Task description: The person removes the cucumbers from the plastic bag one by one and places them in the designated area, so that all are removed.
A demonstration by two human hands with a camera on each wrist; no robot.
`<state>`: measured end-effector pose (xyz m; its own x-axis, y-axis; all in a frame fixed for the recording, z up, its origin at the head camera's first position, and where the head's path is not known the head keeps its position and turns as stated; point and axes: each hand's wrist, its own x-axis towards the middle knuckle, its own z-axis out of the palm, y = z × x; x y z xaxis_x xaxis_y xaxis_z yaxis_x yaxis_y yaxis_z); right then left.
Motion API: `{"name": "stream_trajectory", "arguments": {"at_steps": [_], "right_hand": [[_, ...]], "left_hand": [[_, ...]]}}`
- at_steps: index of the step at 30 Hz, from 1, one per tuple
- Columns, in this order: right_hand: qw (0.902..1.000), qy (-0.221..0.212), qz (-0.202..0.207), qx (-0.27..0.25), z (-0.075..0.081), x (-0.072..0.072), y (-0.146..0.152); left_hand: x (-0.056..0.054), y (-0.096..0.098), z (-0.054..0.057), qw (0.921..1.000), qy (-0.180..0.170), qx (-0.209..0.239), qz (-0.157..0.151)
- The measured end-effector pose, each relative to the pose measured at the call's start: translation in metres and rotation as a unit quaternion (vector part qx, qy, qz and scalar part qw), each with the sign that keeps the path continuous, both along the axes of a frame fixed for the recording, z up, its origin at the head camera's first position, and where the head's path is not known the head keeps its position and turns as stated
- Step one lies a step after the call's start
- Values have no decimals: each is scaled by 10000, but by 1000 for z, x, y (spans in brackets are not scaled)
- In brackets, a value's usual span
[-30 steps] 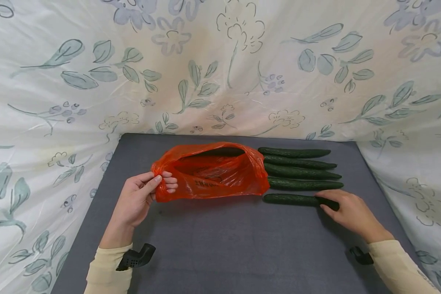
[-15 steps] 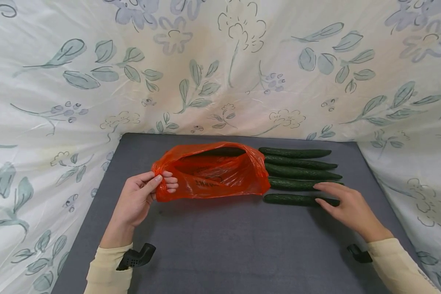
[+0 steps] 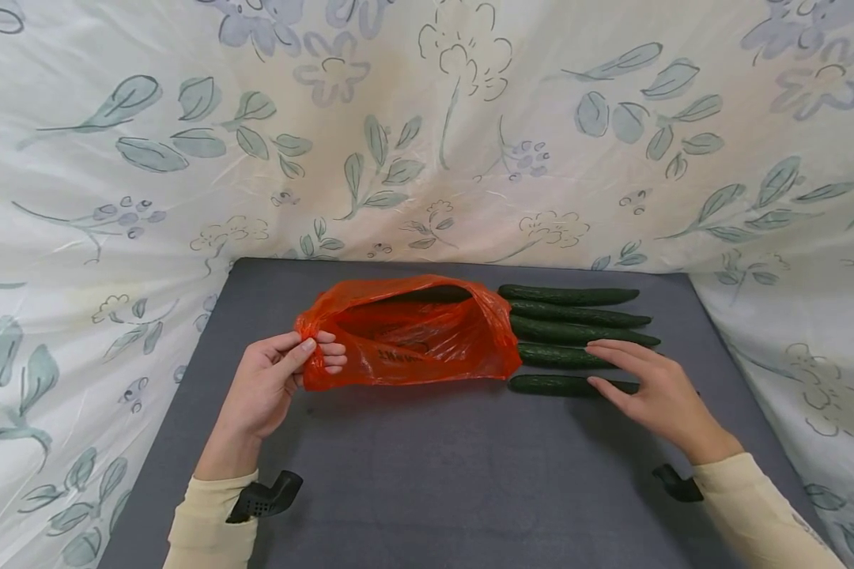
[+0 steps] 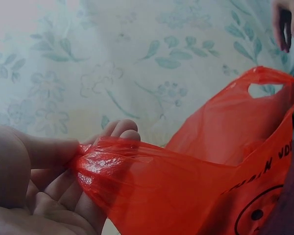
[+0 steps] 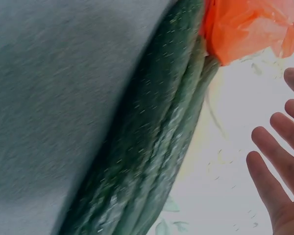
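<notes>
My left hand (image 3: 273, 375) pinches the gathered left end of a red plastic bag (image 3: 413, 348), thumb pressed against the fingers. The bag lies on its side with its mouth gaping, and a dark green cucumber (image 3: 437, 293) shows inside along the back. Black print and part of a round face mark its film in the left wrist view. Right of the bag, several long cucumbers (image 3: 576, 330) lie side by side. My right hand (image 3: 655, 395), fingers spread, hovers over the right end of the nearest cucumber (image 3: 551, 386) and holds nothing; it hides that end.
A dark grey table (image 3: 455, 474) carries everything. White cloth with a floral print (image 3: 427, 158) hangs behind the table and along both sides. A black wrist camera (image 3: 263, 498) is strapped to the left sleeve, another (image 3: 678, 484) to the right.
My right hand has let go of the nearest cucumber, lifted with its fingers spread, and shifted a little left. The left hand and bag stay put.
</notes>
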<state>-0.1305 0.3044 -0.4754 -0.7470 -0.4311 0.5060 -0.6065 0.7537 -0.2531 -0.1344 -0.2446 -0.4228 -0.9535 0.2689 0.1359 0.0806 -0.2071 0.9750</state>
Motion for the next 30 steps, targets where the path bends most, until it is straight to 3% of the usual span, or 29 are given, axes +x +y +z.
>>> {"name": "stream_trajectory", "arguments": {"at_steps": [7, 17, 30], "right_hand": [[9996, 192, 192, -94, 15, -3, -22], [9973, -109, 644, -347, 23, -11, -48], [9921, 159, 1138, -494, 38, -21, -75]], "left_hand": [[0, 0, 0, 10000, 19, -87, 26], [0, 1, 0, 10000, 6, 87, -9], [0, 3, 0, 9999, 99, 38, -42]]}}
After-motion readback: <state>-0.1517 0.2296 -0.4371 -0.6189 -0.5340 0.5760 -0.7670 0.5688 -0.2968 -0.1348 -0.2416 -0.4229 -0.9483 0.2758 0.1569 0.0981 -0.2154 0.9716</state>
